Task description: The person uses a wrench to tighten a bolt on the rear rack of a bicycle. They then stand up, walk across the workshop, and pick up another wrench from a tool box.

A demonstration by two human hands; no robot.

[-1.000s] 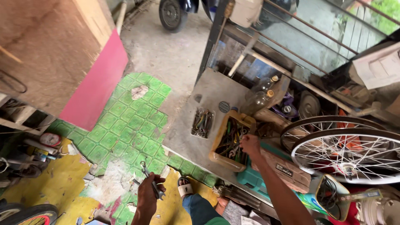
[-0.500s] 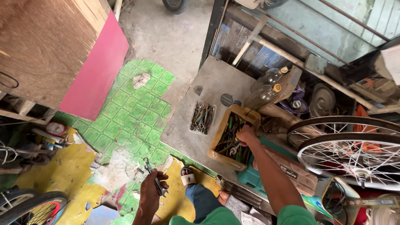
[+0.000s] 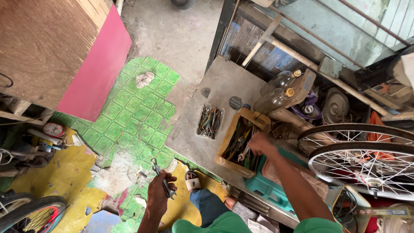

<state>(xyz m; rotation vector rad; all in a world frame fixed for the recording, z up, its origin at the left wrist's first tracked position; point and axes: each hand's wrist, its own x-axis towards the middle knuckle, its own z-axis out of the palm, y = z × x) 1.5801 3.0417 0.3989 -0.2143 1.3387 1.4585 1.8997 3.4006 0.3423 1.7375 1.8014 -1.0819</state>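
I look straight down at a workshop floor. My left hand [image 3: 158,191] is closed around a metal spanner [image 3: 162,177] and holds it above the green patterned floor mat [image 3: 138,116]. My right hand [image 3: 260,144] reaches into a yellow-orange tool box [image 3: 226,149] full of hand tools, its fingers down among pliers and spanners; whether it grips one is hidden. The box stands on a grey board [image 3: 220,82]. Beside it lies a small clear tray of pliers [image 3: 209,122].
Two spoked bicycle wheels [image 3: 366,157] lean at the right. Two plastic bottles [image 3: 278,90] lie behind the box, a teal case [image 3: 269,192] below it. A brown and pink panel [image 3: 73,56] stands at the left, a tyre [image 3: 30,213] at bottom left. My sandalled foot [image 3: 192,180] rests on the mat.
The view has shifted slightly. My right hand stays inside the yellow-orange tool box, moving a little among the tools. My left hand keeps hold of the spanner.
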